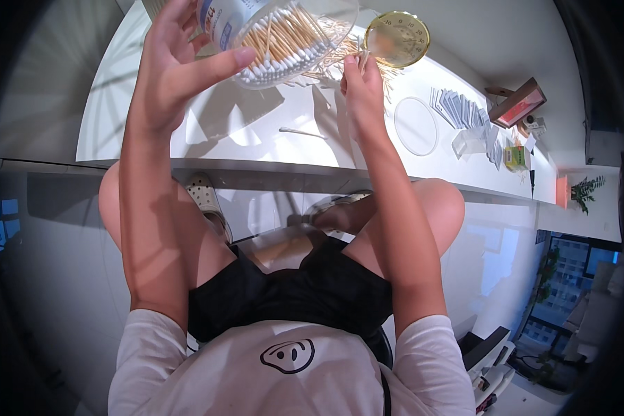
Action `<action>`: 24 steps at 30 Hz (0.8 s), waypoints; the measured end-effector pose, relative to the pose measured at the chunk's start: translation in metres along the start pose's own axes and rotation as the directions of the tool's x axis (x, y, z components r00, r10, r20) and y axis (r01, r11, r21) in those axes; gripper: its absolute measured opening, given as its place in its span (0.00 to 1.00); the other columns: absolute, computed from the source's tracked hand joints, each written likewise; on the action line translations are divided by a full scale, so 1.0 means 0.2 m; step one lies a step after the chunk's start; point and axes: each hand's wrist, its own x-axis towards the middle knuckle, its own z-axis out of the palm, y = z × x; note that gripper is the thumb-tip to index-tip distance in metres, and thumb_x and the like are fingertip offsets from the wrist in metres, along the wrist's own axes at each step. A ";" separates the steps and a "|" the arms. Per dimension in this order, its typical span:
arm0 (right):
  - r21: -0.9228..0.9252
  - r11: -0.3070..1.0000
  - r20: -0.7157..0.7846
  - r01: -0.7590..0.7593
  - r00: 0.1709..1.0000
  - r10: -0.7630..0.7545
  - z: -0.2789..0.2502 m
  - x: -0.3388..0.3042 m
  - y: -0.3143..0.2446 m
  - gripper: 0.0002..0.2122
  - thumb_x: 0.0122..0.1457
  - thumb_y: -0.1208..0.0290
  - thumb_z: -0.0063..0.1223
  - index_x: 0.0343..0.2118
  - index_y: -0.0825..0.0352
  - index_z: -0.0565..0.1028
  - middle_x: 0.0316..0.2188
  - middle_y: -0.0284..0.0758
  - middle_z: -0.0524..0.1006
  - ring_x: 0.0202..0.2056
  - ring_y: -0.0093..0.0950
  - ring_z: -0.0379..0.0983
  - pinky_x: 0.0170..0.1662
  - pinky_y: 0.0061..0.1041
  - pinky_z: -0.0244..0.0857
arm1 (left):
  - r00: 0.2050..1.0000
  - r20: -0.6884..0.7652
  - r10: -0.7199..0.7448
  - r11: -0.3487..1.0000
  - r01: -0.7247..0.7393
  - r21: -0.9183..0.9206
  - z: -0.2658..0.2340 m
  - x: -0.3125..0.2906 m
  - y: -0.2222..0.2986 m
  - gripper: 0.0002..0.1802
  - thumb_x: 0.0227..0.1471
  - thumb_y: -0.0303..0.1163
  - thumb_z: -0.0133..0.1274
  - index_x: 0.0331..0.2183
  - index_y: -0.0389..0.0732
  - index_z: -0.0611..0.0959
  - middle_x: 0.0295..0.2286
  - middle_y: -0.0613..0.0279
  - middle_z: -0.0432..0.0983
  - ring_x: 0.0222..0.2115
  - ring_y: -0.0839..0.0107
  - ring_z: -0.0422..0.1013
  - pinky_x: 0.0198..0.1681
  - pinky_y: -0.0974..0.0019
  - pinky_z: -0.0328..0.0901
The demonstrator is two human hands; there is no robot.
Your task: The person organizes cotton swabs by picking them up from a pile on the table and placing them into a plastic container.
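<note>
My left hand [177,80] is closed around a clear round tub [222,19] with a white and blue label, tilted with its mouth to the right. Cotton swabs [284,45] with wooden sticks and white tips pack the inside. Just right of the tub, the fingertips of my right hand [362,87] pinch what look like a few cotton swabs [362,59]. Behind that hand, a loose heap of cotton swabs [333,52] is spread over the white table [256,142]. One stray cotton swab [303,132] lies nearer the front edge.
A gold-rimmed round dial [397,39] stands beside the heap. To the right are a clear round lid [417,126], fanned-out cards [457,107], a clear plastic box [469,143], a small green-and-yellow box [516,158], a framed picture [518,102] and a potted plant [584,193].
</note>
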 end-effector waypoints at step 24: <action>0.127 0.991 -0.149 0.037 0.989 -0.018 0.06 -0.02 0.07 0.16 0.55 0.73 0.63 0.18 0.63 0.65 0.17 0.21 0.64 0.20 0.12 0.55 0.24 0.17 0.50 | 0.997 -0.063 -0.053 0.951 0.069 0.302 -0.06 -0.04 -0.04 0.55 0.35 0.40 0.67 0.63 0.32 0.64 0.55 0.49 0.67 0.59 0.60 0.63 0.64 0.59 0.54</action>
